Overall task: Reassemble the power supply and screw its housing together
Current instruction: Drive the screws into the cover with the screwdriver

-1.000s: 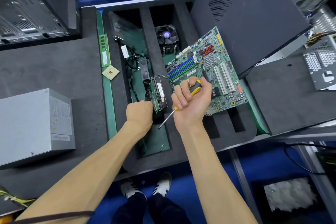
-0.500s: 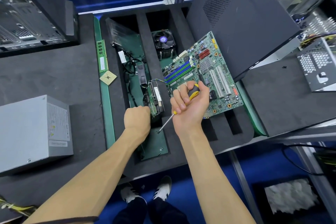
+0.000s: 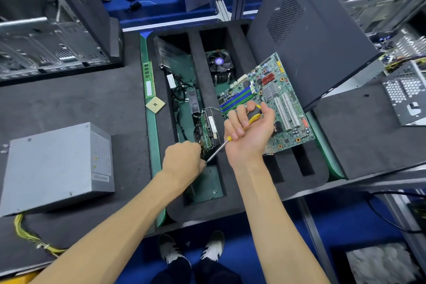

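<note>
Housing of the power supply (image 3: pixel 57 168) sits at nine o'clock: rigid, probably heavy, best gripped by its side walls. Left hand (image 3: pixel 184 160) is fisted, contents hidden; right hand (image 3: pixel 249 131) clasps the screwdriver (image 3: pixel 252 117).

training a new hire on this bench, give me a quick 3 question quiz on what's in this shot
1. Multiple choice: what does the right hand grip? A) a wrench B) the screwdriver C) a cable
2. True or false: the grey power supply sits in the foam tray.
3. Fill in: the CPU chip lies just below the green ___ stick.

Key: 1. B. 2. False, it rests on the dark mat, left of the tray. 3. RAM (memory). The left hand is curled by the screwdriver tip; anything it holds is hidden.
</note>
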### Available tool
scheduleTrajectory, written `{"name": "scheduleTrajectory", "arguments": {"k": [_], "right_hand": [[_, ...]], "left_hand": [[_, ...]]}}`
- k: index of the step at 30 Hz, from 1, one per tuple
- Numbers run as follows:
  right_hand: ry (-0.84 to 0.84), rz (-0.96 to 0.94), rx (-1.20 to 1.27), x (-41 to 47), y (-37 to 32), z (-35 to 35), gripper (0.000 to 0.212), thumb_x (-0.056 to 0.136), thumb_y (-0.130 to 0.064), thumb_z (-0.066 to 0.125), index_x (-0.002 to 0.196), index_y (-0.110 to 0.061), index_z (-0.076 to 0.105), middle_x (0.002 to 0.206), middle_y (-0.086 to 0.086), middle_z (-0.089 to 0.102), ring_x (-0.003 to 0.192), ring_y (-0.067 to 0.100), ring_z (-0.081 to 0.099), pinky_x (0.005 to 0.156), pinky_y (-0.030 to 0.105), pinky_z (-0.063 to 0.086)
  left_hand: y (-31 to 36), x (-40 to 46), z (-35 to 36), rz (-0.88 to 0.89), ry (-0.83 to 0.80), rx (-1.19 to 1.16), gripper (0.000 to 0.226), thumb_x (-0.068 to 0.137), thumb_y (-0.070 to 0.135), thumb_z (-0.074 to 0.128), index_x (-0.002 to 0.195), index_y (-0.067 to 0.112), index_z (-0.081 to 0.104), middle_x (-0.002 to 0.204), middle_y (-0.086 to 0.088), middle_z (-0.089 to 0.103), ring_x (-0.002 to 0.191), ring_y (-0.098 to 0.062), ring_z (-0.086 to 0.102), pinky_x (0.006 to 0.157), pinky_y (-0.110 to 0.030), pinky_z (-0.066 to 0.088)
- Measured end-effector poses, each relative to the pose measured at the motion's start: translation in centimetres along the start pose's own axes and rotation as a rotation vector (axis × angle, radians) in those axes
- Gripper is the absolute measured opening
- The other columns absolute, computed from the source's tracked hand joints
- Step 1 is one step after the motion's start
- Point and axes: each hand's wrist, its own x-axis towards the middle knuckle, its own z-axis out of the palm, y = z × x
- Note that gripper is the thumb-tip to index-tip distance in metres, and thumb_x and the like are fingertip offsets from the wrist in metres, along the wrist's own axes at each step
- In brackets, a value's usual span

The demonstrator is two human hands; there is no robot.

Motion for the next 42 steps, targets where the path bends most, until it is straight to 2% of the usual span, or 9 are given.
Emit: {"name": "scheduleTrajectory", "arguments": {"k": [4,9,12,14,18,23,27,31,42], "right_hand": [[-0.045,-0.001,0.048,-0.2,0.8,2.0,0.031,0.098,-0.031,0.040,0.071,-0.018,0.047,0.053,-0.004,0.026,0.039,0.011,0.018,0.031,0.023,0.020],[-0.106,0.028,0.085,-0.8,3.2,4.9,0.035,0.100,-0.033,0.039,0.071,-0.018,0.049,0.053,-0.005,0.026,0.039,0.010,0.020,0.030,0.023,0.021],[-0.139,0.040,0.099,-1.5,5.0,6.9,0.036,0.101,-0.033,0.039,0.071,-0.018,0.049,0.053,-0.005,0.026,0.038,0.010,0.021,0.029,0.022,0.022],[-0.151,0.044,0.104,-1.9,5.7,7.8,0.034,0.100,-0.033,0.041,0.070,-0.018,0.050,0.054,-0.005,0.025,0.039,0.010,0.019,0.030,0.023,0.022],[-0.175,0.021,0.091,-3.5,8.5,10.5,0.036,0.100,-0.033,0.039,0.069,-0.018,0.049,0.054,-0.005,0.024,0.039,0.010,0.018,0.031,0.023,0.021],[-0.175,-0.045,0.074,-5.3,12.1,12.9,0.037,0.099,-0.032,0.038,0.066,-0.018,0.049,0.051,-0.005,0.024,0.038,0.010,0.018,0.030,0.023,0.021],[-0.150,-0.101,0.059,-6.6,14.7,14.2,0.036,0.097,-0.033,0.039,0.065,-0.019,0.048,0.052,-0.005,0.023,0.040,0.011,0.017,0.031,0.024,0.019],[-0.119,-0.158,0.063,-7.5,16.0,15.5,0.035,0.096,-0.034,0.040,0.064,-0.019,0.047,0.052,-0.006,0.022,0.041,0.012,0.015,0.032,0.024,0.019],[-0.126,-0.160,0.040,-7.8,18.9,17.1,0.036,0.095,-0.033,0.036,0.062,-0.018,0.043,0.051,-0.005,0.022,0.040,0.012,0.016,0.033,0.022,0.017]], "left_hand": [[-2.6,-2.0,-3.2,-0.117,0.076,-0.506,0.015,0.079,0.023,0.070,0.070,0.020,0.058,0.073,0.003,0.066,0.074,-0.024,0.064,0.066,-0.031,0.052],[-5.9,-4.9,-6.3,-0.154,0.131,-0.968,0.023,0.077,0.000,0.071,0.067,0.020,0.069,0.062,0.003,0.068,0.056,-0.007,0.061,0.068,-0.023,0.058],[-8.2,-6.6,-7.5,-0.171,0.156,-1.275,0.023,0.082,-0.007,0.067,0.077,0.013,0.077,0.070,-0.006,0.074,0.065,-0.019,0.074,0.070,-0.029,0.062],[-9.3,-7.5,-8.1,-0.178,0.197,-1.430,0.023,0.085,-0.006,0.066,0.081,0.012,0.079,0.071,-0.006,0.074,0.067,-0.020,0.074,0.067,-0.025,0.061],[-12.7,-9.7,-9.0,-0.196,0.218,-1.674,0.021,0.088,-0.007,0.064,0.082,0.006,0.079,0.078,-0.014,0.075,0.072,-0.027,0.074,0.070,-0.032,0.062],[-16.4,-12.1,-9.1,-0.134,0.213,-1.817,0.024,0.087,-0.009,0.065,0.081,0.007,0.080,0.079,-0.013,0.075,0.074,-0.028,0.074,0.070,-0.027,0.060],[-19.8,-13.2,-8.6,-0.119,0.187,-1.935,0.010,0.086,-0.004,0.071,0.091,0.000,0.079,0.083,-0.016,0.073,0.075,-0.028,0.072,0.074,-0.028,0.060],[-22.5,-14.2,-8.2,-0.100,0.160,-1.964,0.012,0.089,-0.003,0.068,0.097,-0.005,0.076,0.084,-0.016,0.072,0.075,-0.026,0.071,0.074,-0.028,0.060],[-23.8,-15.3,-7.8,-0.123,0.160,-2.062,0.010,0.090,-0.004,0.067,0.095,-0.006,0.076,0.091,-0.022,0.076,0.081,-0.029,0.076,0.073,-0.027,0.061]]}}
